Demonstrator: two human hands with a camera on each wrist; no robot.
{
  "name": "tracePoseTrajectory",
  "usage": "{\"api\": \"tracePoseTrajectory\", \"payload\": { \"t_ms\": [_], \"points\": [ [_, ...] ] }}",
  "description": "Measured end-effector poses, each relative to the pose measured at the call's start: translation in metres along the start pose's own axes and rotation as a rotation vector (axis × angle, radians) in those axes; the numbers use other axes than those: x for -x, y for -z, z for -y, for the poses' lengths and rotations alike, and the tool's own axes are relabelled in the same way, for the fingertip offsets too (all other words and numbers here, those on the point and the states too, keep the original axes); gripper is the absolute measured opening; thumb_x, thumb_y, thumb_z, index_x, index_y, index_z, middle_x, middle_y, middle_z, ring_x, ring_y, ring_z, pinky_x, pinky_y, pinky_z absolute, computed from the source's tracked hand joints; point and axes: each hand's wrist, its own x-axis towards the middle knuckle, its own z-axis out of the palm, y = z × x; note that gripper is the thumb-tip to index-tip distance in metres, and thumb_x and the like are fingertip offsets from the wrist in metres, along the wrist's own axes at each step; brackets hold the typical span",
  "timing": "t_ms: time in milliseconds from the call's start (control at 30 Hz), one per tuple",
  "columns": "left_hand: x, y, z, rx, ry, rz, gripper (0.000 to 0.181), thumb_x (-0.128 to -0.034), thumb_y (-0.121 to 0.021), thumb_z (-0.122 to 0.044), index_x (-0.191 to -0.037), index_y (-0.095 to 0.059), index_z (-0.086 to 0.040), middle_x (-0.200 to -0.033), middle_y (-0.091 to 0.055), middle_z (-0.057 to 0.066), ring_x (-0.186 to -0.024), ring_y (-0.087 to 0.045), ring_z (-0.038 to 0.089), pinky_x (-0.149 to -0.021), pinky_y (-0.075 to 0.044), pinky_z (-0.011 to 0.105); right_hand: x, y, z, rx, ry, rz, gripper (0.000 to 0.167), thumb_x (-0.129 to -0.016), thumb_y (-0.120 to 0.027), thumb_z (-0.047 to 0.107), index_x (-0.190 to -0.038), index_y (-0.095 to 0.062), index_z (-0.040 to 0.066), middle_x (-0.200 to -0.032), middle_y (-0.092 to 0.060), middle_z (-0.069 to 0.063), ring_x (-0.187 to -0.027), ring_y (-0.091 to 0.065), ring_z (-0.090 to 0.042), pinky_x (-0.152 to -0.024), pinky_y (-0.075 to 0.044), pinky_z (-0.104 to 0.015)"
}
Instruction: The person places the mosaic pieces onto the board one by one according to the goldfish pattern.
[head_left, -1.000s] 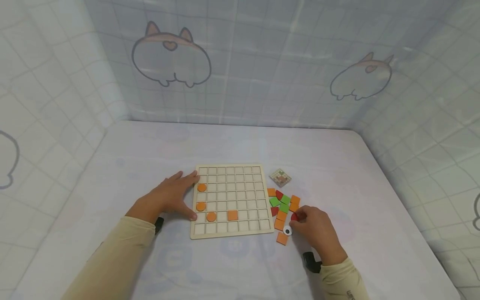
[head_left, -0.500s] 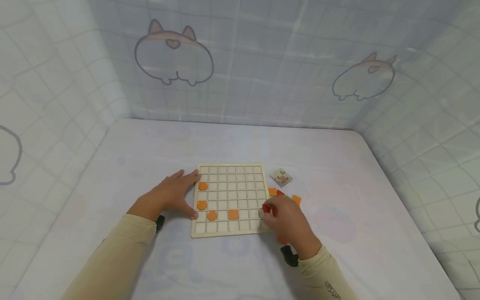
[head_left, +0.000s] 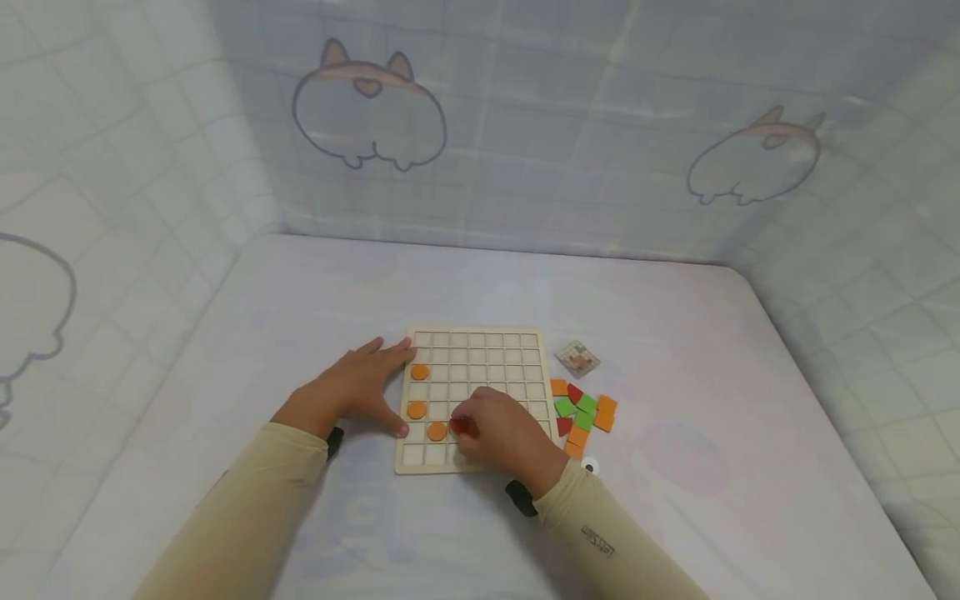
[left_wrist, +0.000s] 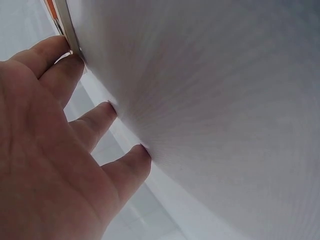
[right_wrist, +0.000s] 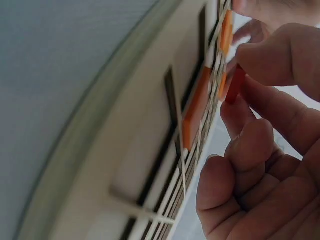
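A pale wooden grid board [head_left: 498, 356] lies on the white surface. My left hand [head_left: 356, 387] has its fingers spread, with the thumb and a fingertip touching the board's left edge. In the left wrist view other fingertips rest on the surface. Above the board's lower left part, my right hand [head_left: 498, 433] pinches a small red piece [right_wrist: 235, 86] between thumb and finger. Three orange round pieces sit in left-hand cells, the nearest [head_left: 437, 431] just left of the red piece. An orange square [right_wrist: 197, 107] shows in the right wrist view; my right hand hides it in the head view.
Right of the board lie several loose orange, green and red pieces [head_left: 583, 421]. A white disc [head_left: 589, 466] with a dark centre is partly hidden by my right arm. Behind them lies a small patterned card [head_left: 577, 358]. Sheet-covered walls [head_left: 525, 167] enclose the back and sides.
My right hand has picked up the red piece from the loose pieces and carried it left over the board. The left hand stays at the board's edge. The head view has shifted slightly.
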Motion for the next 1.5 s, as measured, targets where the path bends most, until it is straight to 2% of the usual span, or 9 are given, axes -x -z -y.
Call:
{"api": "tracePoseTrajectory", "payload": {
  "t_ms": [200, 500, 700, 833, 967, 1067, 1233, 1367, 1500],
  "points": [
    [-0.001, -0.003, -0.004, -0.003, -0.01, 0.006, 0.129, -0.0576, -0.093, -0.061, -0.162, -0.028, -0.024, -0.172, -0.016, -0.004, -0.158, -0.007, 0.041, -0.122, -0.015, 0.07, -0.002, -0.002, -0.001, 0.025, -0.03, 0.055, 0.018, -0.089, -0.075, 0.018, -0.106, -0.08, 0.018, -0.091, -0.064, 0.008, -0.08, -0.054, -0.009, -0.073, -0.051, -0.02],
    [-0.001, 0.002, -0.007, -0.014, 0.014, 0.018, 0.129, -0.0582, -0.093, -0.06, -0.163, -0.027, -0.023, -0.172, -0.016, -0.002, -0.158, -0.006, 0.041, -0.122, -0.013, 0.07, -0.001, 0.001, 0.001, 0.042, -0.05, 0.027, 0.014, -0.091, -0.077, 0.021, -0.103, -0.082, 0.017, -0.089, -0.066, 0.007, -0.078, -0.054, -0.008, -0.073, -0.052, -0.019],
    [0.001, 0.004, -0.007, 0.008, 0.026, 0.032, 0.129, -0.0587, -0.094, -0.058, -0.163, -0.026, -0.023, -0.172, -0.016, 0.0, -0.157, -0.006, 0.042, -0.122, -0.013, 0.07, 0.002, -0.003, 0.0, 0.047, -0.056, 0.028, 0.013, -0.091, -0.077, 0.023, -0.102, -0.081, 0.017, -0.088, -0.063, 0.008, -0.079, -0.054, -0.009, -0.072, -0.052, -0.019],
    [0.0, 0.0, -0.005, 0.007, 0.033, 0.032, 0.13, -0.0577, -0.094, -0.059, -0.163, -0.026, -0.024, -0.172, -0.016, -0.001, -0.158, -0.006, 0.042, -0.122, -0.013, 0.07, 0.012, -0.004, -0.007, 0.06, -0.08, 0.0, 0.021, -0.092, -0.076, 0.026, -0.111, -0.078, 0.017, -0.097, -0.065, 0.007, -0.087, -0.057, -0.01, -0.079, -0.055, -0.024],
    [-0.002, -0.003, -0.001, -0.017, 0.016, 0.017, 0.131, -0.0569, -0.094, -0.06, -0.163, -0.027, -0.022, -0.172, -0.015, -0.001, -0.157, -0.007, 0.043, -0.123, -0.012, 0.069, 0.03, 0.004, -0.019, 0.009, -0.165, -0.055, 0.032, -0.09, -0.074, 0.023, -0.121, -0.075, 0.016, -0.106, -0.068, 0.005, -0.094, -0.059, -0.011, -0.087, -0.056, -0.031],
    [-0.004, -0.003, 0.001, -0.027, 0.014, 0.012, 0.132, -0.0561, -0.094, -0.061, -0.163, -0.026, -0.021, -0.172, -0.016, 0.0, -0.157, -0.007, 0.043, -0.123, -0.012, 0.069, 0.045, 0.012, -0.033, -0.074, -0.259, -0.105, 0.034, -0.088, -0.076, 0.022, -0.121, -0.075, 0.015, -0.107, -0.068, 0.005, -0.091, -0.058, -0.011, -0.083, -0.055, -0.032],
    [-0.006, 0.0, 0.002, -0.014, 0.015, 0.012, 0.134, -0.0548, -0.094, -0.061, -0.163, -0.026, -0.022, -0.172, -0.017, 0.001, -0.157, -0.006, 0.043, -0.122, -0.012, 0.07, 0.068, 0.03, -0.065, -0.158, -0.394, -0.166, 0.036, -0.087, -0.079, 0.022, -0.122, -0.074, 0.014, -0.108, -0.068, 0.0, -0.085, -0.056, -0.014, -0.075, -0.052, -0.031],
    [-0.007, 0.0, 0.003, -0.006, 0.017, 0.014, 0.133, -0.0548, -0.094, -0.061, -0.163, -0.026, -0.022, -0.172, -0.017, 0.0, -0.157, -0.006, 0.042, -0.122, -0.013, 0.07, 0.082, 0.042, -0.092, -0.152, -0.497, -0.189, 0.04, -0.087, -0.08, 0.022, -0.125, -0.073, 0.011, -0.112, -0.067, -0.004, -0.083, -0.055, -0.018, -0.066, -0.049, -0.028],
    [-0.007, 0.0, 0.003, 0.004, 0.028, 0.02, 0.134, -0.0541, -0.094, -0.062, -0.163, -0.026, -0.023, -0.172, -0.015, -0.001, -0.157, -0.005, 0.042, -0.122, -0.013, 0.07, 0.089, 0.048, -0.112, -0.125, -0.564, -0.172, 0.045, -0.086, -0.082, 0.022, -0.128, -0.071, 0.009, -0.116, -0.067, -0.007, -0.085, -0.055, -0.02, -0.065, -0.049, -0.027]
  ]
}}
